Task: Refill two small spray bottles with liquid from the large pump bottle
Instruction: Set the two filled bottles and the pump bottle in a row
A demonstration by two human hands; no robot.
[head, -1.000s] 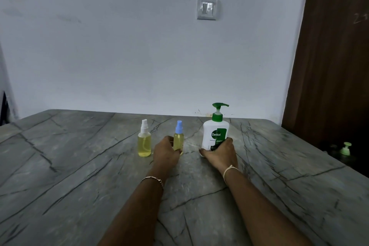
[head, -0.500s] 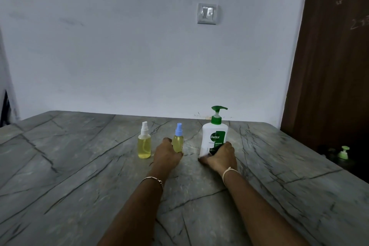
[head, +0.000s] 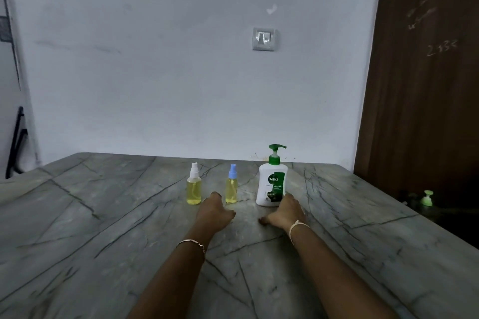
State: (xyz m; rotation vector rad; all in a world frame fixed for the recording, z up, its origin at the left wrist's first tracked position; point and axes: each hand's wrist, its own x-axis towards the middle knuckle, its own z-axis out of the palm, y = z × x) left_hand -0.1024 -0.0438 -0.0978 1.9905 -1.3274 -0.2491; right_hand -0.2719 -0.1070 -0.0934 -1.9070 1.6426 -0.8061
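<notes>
The large pump bottle [head: 272,184] is standing upright on the tabletop [head: 103,228], just beyond my right hand [head: 285,212], and I am not gripping it. The fingers [head: 264,220] of that hand are lying loosely apart and low on the stone, holding nothing; whether the knuckles are brushing the bottle's base I cannot tell. My left hand [head: 215,211] is resting the same way, its fingers relaxed, empty, pointing into the gap between the two small spray bottles. The blue-capped spray bottle [head: 231,185] is standing just beyond that hand and slightly to its right, near but seemingly not touching. The white-capped spray bottle [head: 194,185] is standing further left, apart from the hand.

Moving outward, all three bottles are forming a rough row toward the far side of the tabletop, all upright, all with their tops on. Both small bottles are showing yellow liquid most of the way up, the white-capped one a little fuller by the look of it.

I am judging the task from that: either the refill is finished and everything is capped and set back, or nothing has been opened yet. The levels make me lean toward finished, but I cannot be sure.

Behind, a light switch [head: 264,39] is sitting on the pale wall, and a brown door [head: 427,85] is standing at the right.
</notes>
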